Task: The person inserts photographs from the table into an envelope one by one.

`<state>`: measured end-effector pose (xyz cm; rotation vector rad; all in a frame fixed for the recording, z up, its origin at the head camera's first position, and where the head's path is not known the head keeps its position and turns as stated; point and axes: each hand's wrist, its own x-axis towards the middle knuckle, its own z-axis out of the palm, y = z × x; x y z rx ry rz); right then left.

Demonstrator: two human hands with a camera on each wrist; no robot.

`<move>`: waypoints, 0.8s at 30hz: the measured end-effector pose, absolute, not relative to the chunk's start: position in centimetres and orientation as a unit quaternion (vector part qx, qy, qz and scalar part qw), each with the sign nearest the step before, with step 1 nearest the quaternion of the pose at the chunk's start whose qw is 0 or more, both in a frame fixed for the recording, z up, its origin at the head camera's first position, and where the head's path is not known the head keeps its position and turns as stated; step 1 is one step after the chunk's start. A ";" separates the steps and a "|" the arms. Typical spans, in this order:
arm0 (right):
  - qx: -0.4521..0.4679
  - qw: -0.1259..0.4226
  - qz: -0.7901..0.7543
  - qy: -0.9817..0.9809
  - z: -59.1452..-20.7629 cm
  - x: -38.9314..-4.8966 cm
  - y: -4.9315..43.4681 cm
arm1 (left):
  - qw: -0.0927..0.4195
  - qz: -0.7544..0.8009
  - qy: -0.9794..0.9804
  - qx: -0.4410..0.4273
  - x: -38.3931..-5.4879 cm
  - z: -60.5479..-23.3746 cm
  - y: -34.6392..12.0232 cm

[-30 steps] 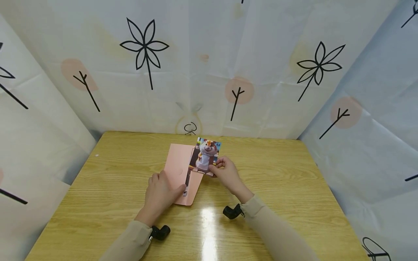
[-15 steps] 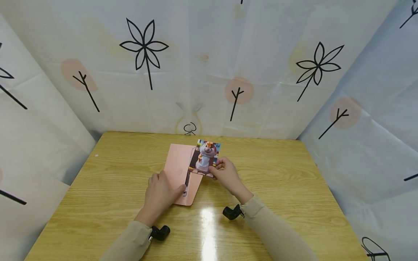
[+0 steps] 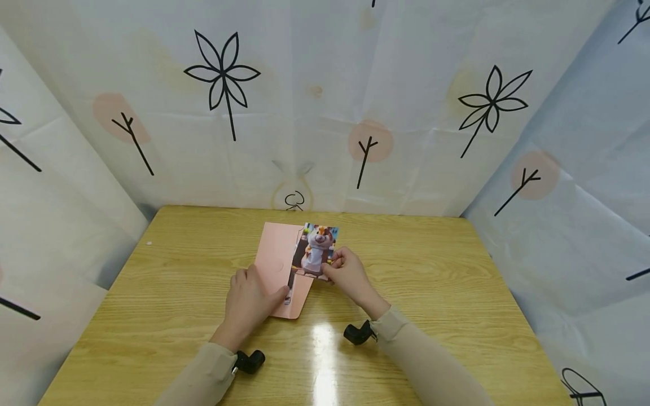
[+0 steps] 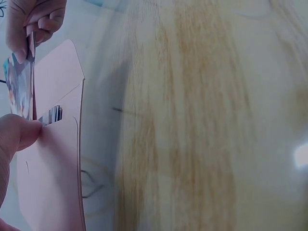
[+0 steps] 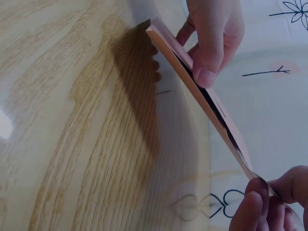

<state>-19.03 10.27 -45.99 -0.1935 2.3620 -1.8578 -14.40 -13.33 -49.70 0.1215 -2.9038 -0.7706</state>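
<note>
A pink paper envelope is gripped by my left hand, its thumb at the envelope's opening. Tilted up on edge in the wrist views, the envelope has its flap folded back. Printed cards show inside the opening near the thumb. My right hand pinches a picture card of a cartoon hamster by its lower right corner. That card overlaps the envelope's opening; its left edge meets the pocket. Whether more than one card is in the pinch, I cannot tell.
Everything is over a wood-grain table with a bright reflection at its front. A white cloth with drawn plants hangs behind and at both sides. A small white speck lies at the far left. Black wrist cameras hang under both sleeves.
The right hand has moved the hamster card slightly down and left, closer over the envelope. The left hand and the envelope have hardly moved.
</note>
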 end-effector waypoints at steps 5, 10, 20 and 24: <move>-0.067 0.086 -0.598 0.794 -46.4 -18.8 9.9 | 0.071 -0.259 -0.963 0.037 -14.4 -49.6 -13.4; -0.086 0.104 -0.567 0.812 -46.2 -18.4 9.8 | 0.066 -0.260 -0.963 0.039 -14.5 -49.6 -13.5; -0.102 0.146 -0.549 0.817 -46.2 -18.0 9.6 | 0.070 -0.260 -0.962 0.035 -14.5 -49.7 -13.6; -0.101 0.151 -0.555 0.812 -46.0 -17.8 9.4 | 0.073 -0.264 -0.961 0.038 -14.5 -49.7 -13.6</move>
